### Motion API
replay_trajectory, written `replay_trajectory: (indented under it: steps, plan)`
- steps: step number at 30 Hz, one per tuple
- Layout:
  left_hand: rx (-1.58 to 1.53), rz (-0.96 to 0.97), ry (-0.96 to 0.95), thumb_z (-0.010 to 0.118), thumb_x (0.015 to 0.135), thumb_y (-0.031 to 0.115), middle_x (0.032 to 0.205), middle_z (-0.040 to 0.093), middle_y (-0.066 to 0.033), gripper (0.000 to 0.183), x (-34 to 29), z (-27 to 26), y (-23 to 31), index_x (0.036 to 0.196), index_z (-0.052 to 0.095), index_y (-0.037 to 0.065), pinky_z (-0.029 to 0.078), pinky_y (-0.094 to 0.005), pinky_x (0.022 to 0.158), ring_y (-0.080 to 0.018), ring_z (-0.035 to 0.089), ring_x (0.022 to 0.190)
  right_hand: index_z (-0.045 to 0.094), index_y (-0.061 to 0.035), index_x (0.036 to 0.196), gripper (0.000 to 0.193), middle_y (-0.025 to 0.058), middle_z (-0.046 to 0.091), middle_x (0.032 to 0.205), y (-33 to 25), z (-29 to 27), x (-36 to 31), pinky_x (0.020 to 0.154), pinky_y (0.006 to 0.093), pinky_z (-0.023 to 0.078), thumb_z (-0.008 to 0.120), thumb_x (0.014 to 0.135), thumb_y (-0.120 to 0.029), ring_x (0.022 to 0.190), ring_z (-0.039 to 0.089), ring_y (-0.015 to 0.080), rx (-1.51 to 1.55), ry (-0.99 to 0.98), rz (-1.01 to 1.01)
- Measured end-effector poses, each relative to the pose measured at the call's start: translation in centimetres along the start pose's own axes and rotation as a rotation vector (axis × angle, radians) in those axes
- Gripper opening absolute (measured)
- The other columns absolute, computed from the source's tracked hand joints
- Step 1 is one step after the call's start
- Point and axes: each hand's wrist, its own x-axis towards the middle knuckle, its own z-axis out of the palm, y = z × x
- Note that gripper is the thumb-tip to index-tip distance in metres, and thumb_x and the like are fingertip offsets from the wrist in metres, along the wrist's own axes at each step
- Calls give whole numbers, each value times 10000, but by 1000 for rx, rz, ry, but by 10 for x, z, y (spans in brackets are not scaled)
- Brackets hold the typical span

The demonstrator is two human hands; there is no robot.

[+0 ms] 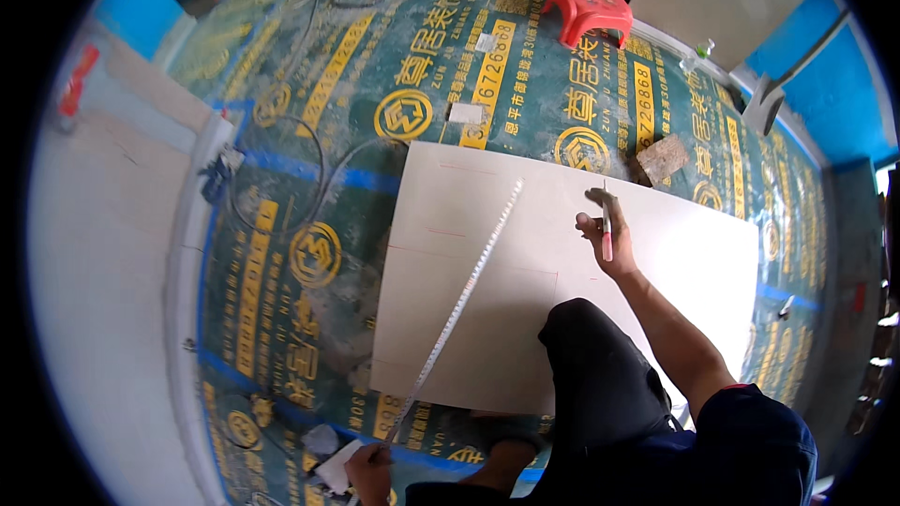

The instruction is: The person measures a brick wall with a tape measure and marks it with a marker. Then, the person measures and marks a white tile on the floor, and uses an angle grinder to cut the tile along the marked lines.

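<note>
A large pale tile (469,319) lies on the covered floor in front of me, with thin red lines marked on its left part. Slantwise across it runs a white measuring tape (458,305), its far end near the tile's far edge. My left hand (368,473), low in the picture, is closed on the near part of the tape, off the tile's near left corner. Over the tile's far right half, my right hand (614,234) holds a pink-and-white marker pen (607,239), with some fingers spread. My bent knee (600,365) covers part of the tile.
A red plastic stool (591,14) stands beyond the tile. Near its far edge lies a rough brown block (663,160). A dark cable (323,164) loops over the green floor covering on the left. A long-handled tool (764,105) leans at the right wall.
</note>
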Motion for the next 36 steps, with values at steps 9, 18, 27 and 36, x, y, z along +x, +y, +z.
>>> replay_trajectory:
  steps: [9,18,27,36]
  plan:
    - [305,199,338,637,727,-48,697,688,-172,156,-47,-207,208,846,735,-21,505,-364,602,-272,689,654,545,-20,1351,502,84,658,1009,-60,-89,-9,820,302,529,680,872,49,904,667,153,100,-196,-224]
    - [487,336,351,736,739,-41,765,697,-175,178,-16,-276,291,915,747,-16,507,-375,648,-293,682,686,568,-19,1272,396,113,636,1212,-86,-164,-49,798,319,552,665,891,27,928,698,165,363,-353,12]
    - [464,393,184,709,790,-54,800,695,-168,142,82,-301,285,926,741,-30,512,-380,663,-277,684,714,682,-19,999,168,144,665,888,-73,-98,-61,689,393,529,763,856,-54,761,669,313,-184,-341,-279]
    - [694,553,-104,738,843,137,814,704,-173,124,233,-235,363,926,753,46,509,-426,720,-351,679,772,684,-53,947,49,125,606,814,-7,59,-15,650,398,516,677,910,-85,708,632,311,-327,-93,-180]
